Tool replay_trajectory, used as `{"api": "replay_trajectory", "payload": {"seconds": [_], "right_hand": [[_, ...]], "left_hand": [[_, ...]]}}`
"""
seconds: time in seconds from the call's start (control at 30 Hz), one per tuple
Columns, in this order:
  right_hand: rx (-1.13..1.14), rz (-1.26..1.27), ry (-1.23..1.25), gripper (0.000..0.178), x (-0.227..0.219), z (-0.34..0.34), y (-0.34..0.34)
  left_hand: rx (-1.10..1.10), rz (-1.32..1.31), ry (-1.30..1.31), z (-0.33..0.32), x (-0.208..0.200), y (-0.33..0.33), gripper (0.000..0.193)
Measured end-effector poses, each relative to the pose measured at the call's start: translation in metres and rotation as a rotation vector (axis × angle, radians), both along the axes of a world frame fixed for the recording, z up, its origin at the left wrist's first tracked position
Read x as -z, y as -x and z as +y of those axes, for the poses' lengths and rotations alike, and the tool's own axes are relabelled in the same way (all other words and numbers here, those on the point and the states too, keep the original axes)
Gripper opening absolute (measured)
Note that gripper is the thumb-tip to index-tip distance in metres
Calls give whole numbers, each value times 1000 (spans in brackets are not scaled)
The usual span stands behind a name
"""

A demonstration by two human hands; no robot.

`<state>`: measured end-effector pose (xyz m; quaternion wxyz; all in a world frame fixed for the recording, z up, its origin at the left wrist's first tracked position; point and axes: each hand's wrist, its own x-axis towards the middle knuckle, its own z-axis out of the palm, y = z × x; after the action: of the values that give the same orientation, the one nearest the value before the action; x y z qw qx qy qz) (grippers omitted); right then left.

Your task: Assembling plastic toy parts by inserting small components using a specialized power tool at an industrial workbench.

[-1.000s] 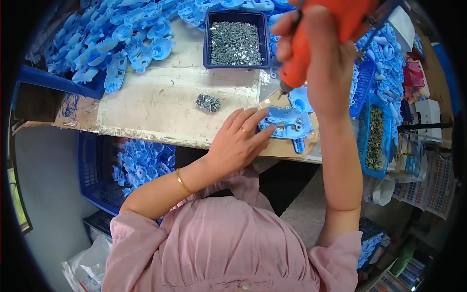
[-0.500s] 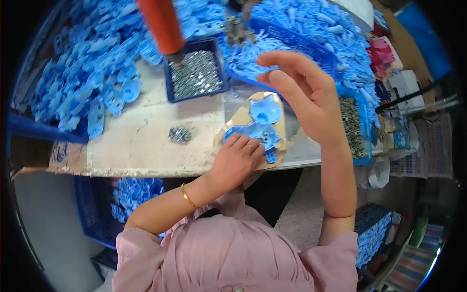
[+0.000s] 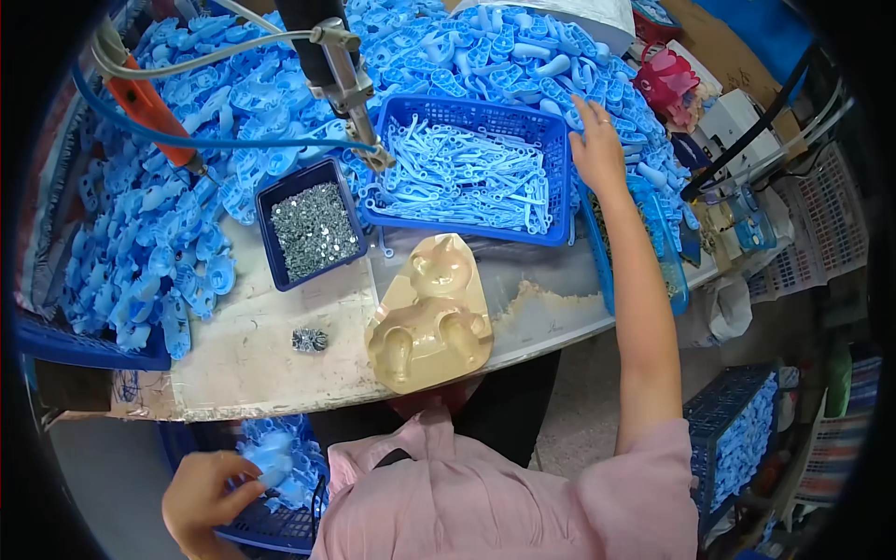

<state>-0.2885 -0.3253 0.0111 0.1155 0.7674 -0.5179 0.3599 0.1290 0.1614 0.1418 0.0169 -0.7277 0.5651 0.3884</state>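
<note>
My right hand [image 3: 599, 154] reaches over the heap of curved blue plastic parts [image 3: 551, 70], just past the right corner of a blue basket [image 3: 563, 201]. Its fingers are stretched out and hold nothing that I can see. Down at the lower left, my left hand [image 3: 213, 490] is beside a blue crate [image 3: 280, 532] of blue plastic parts below the table edge. Thumb and fingers there are apart. A blurred light blue plastic part [image 3: 271, 455] is just beyond the fingertips. On the table sits a bare tan moulded fixture [image 3: 431, 322] with shaped hollows.
Thin blue plastic strips [image 3: 467, 177] fill the basket. A dark blue tray [image 3: 313, 229] contains small metal pieces, and a little metal pile [image 3: 309, 340] lies nearer. An orange screwdriver [image 3: 149, 117] and a metal machine head [image 3: 350, 93] hang overhead. Another blue bin [image 3: 681, 299] stands at right.
The blue plastic assembly has left the tan fixture. My left hand has moved from it down to the lower-left crate. My right hand has reached farther out to the heap. The view has shifted.
</note>
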Motion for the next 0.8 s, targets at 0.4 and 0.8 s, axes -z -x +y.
{"api": "replay_trajectory", "payload": {"seconds": [0.4, 0.8], "right_hand": [[-202, -394, -988, 32, -73, 121, -21], [-484, -276, -1496, 41, -42, 180, -68]], "left_hand": [[369, 208, 647, -87, 60, 86, 43], [615, 344, 1132, -159, 125, 134, 43]]}}
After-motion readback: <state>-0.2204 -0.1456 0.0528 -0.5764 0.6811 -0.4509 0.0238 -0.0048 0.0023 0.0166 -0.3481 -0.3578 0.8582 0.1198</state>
